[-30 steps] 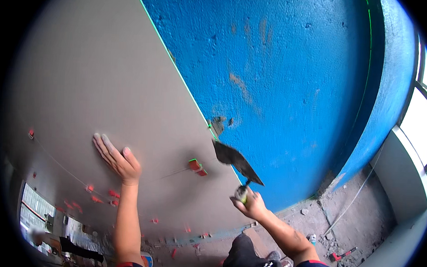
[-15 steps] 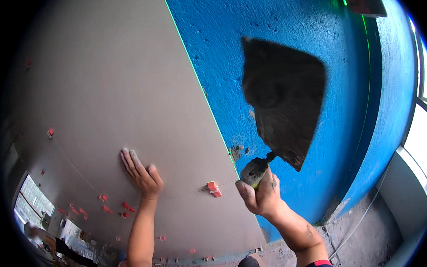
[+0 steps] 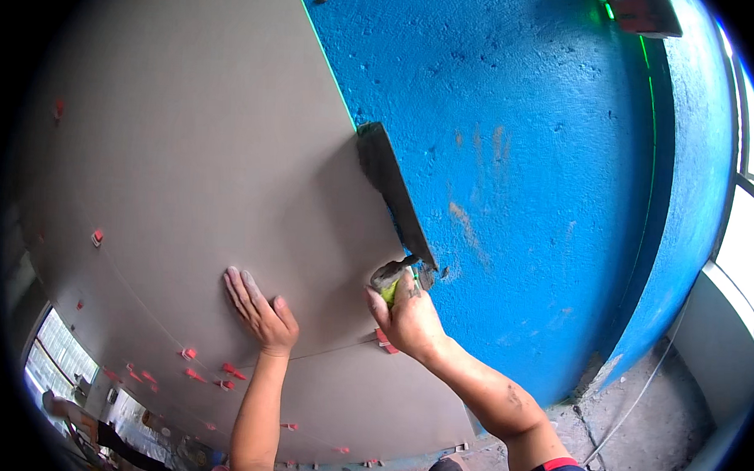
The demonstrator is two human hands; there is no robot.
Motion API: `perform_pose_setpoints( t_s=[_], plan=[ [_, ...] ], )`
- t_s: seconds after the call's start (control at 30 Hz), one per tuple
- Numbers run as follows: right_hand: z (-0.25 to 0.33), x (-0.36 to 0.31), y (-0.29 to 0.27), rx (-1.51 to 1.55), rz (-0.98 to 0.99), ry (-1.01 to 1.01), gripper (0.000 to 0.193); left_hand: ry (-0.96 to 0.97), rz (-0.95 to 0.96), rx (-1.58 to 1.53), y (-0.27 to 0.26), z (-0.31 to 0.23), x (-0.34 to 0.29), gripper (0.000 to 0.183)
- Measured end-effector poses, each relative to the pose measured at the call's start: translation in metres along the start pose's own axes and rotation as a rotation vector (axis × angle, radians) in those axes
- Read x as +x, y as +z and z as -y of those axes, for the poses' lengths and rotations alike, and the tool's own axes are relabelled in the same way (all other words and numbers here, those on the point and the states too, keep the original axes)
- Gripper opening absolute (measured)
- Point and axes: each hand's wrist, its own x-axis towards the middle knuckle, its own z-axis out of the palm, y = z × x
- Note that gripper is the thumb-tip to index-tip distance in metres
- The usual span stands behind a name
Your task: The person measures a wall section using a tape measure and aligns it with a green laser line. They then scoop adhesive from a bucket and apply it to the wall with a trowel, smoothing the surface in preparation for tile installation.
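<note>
From my remote station I have the two hands well apart. My right hand (image 3: pixel 413 324) is clamped round the handle of a trowel (image 3: pixel 397 201), with the thumb on the near side. My left hand (image 3: pixel 263 321) holds nothing; it lies spread on the large grey panel (image 3: pixel 188 171), fingers pointing up and to the left, thumb held out from them.

The trowel is in front of the seam where the grey panel meets the blue wall (image 3: pixel 526 241). I see its blade tipped nearly edge-on, a narrow dark-grey strip slanting from upper left down to the handle. Its right edge runs straight; the left one looks ragged, its surface dull and uneven. The handle looks caked in grey, with a yellow-green patch by the fingers. Whether the blade touches the seam, I can't tell.

A soft shadow (image 3: pixel 337 188) falls on the panel left of the blade. A thin green line (image 3: pixel 327 55) follows the panel's edge above it, and a red clip (image 3: pixel 385 342) sits just below my right hand, partly hidden.
</note>
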Motion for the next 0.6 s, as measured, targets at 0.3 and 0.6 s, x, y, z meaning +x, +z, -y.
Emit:
perform_pose_setpoints(
  t_s=[0.3,0.6],
  plan=[
    [0.016,-0.045,-0.053,0.097,0.22,0.157,0.041,0.005,0.031,0.0,-0.007,0.008,-0.002,0.063],
    [0.077,0.04,-0.098,0.148,-0.106,-0.296,0.042,0.014,0.012,0.009,-0.011,0.016,-0.006,0.061]
  ],
)
